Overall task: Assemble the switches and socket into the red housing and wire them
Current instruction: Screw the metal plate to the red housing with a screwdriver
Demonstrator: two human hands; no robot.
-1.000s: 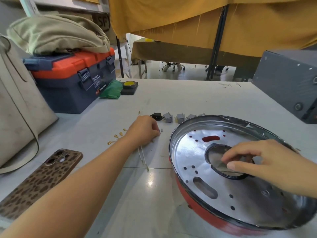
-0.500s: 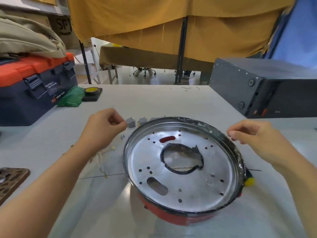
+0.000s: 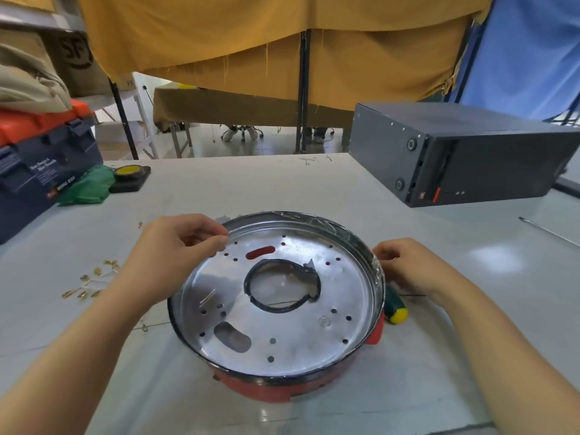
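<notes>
fingers [image 3: 216, 238] of the left hand [image 3: 175, 246] curl at the far-left rim of the red housing [image 3: 282, 389], thumb and forefinger pinched together; whether they grip the rim itself or some small part i cannot tell. the right hand [image 3: 411, 268] sits against the right rim, its fingers bent, but the rim hides their tips, so its grasp cannot be read either. the housing rests on the tabletop [image 3: 314, 189] between both hands, open side up, its shiny inner plate [image 3: 288, 324] showing slots, holes and a round cut-out.

risks, as i judge them: the rim looks thin and possibly sharp, so sliding the fingers along it could nick them. turning or dragging the housing could also knock the screwdriver [image 3: 394, 309] lying just beside its right edge, or sweep away the brass terminals [image 3: 88, 284] scattered near the left forearm.

only a sliver of one grey switch [image 3: 221, 219] peeks out behind the left hand; the socket is not visible. no wires show clearly. the toolbox [image 3: 40, 164] at left is cut off by the frame edge.
</notes>
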